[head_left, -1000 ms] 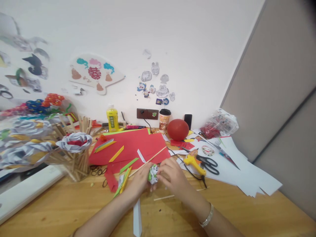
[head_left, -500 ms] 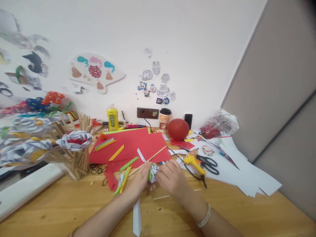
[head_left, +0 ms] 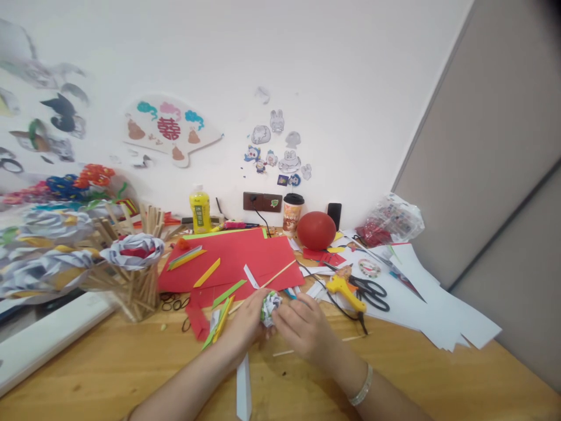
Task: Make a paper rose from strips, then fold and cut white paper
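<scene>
A small paper flower [head_left: 270, 309] of white and green folded strips sits between my hands above the table. My left hand [head_left: 249, 318] is closed around its left side and underside. My right hand [head_left: 304, 327] has its fingers bent together at the flower's right edge, pinching the paper; the fingertips are partly hidden. A white paper strip [head_left: 243, 389] runs down toward the table's front edge below my left hand. Behind my hands, a thin wooden stick [head_left: 280, 272] lies across red paper [head_left: 236, 254].
Yellow glue gun [head_left: 346, 292] and black-handled scissors [head_left: 370, 291] lie at right beside white paper sheets [head_left: 421, 310]. A red balloon [head_left: 316, 230], a lidded cup [head_left: 292, 211] and a yellow bottle [head_left: 200, 210] stand behind. At left, finished paper flowers [head_left: 134, 251] rise above wooden sticks [head_left: 135, 292].
The flower has shifted slightly left and turned a little, showing more of its white folds. My right hand has lowered slightly, its fingers now lower on the flower's edge.
</scene>
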The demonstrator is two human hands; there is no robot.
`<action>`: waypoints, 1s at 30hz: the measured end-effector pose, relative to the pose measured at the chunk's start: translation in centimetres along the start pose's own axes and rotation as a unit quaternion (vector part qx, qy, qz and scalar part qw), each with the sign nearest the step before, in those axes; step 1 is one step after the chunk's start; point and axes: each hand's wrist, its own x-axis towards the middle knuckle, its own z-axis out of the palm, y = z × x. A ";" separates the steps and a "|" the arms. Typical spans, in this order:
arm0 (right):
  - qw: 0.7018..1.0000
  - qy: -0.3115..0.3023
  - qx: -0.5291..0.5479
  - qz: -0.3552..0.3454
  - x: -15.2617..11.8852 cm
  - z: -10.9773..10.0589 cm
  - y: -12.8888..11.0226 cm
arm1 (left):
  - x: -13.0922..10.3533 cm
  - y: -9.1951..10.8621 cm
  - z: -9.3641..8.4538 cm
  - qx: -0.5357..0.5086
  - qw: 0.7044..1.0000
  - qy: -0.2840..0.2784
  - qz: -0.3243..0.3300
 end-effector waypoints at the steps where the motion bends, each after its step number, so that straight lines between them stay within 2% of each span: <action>1: 1.000 0.008 0.014 0.011 0.0 -0.1 0.2 | 0.1 0.0 0.0 0.013 1.000 -0.008 0.005; 5: 0.987 0.055 0.066 0.135 -0.1 -0.8 1.1 | 0.6 0.4 0.2 0.018 0.999 -0.024 -0.013; 8: 0.975 0.054 0.103 0.191 0.0 -1.1 1.6 | 0.3 1.0 0.4 -0.005 0.998 -0.047 -0.041; 11: 0.972 0.032 0.138 0.185 0.1 -1.0 1.4 | -0.1 1.4 0.6 -0.016 0.996 -0.066 -0.057; 13: 0.973 0.026 0.147 0.178 0.1 -0.8 1.2 | -0.2 1.4 0.7 -0.014 0.996 -0.059 -0.058; 22: 0.979 -0.024 0.151 0.131 0.4 -0.7 1.6 | 0.6 0.2 -0.2 0.012 0.997 -0.054 -0.050; 30: 0.947 -0.066 0.256 0.184 0.7 -1.2 1.6 | 0.4 0.7 -0.2 0.003 0.996 -0.054 -0.072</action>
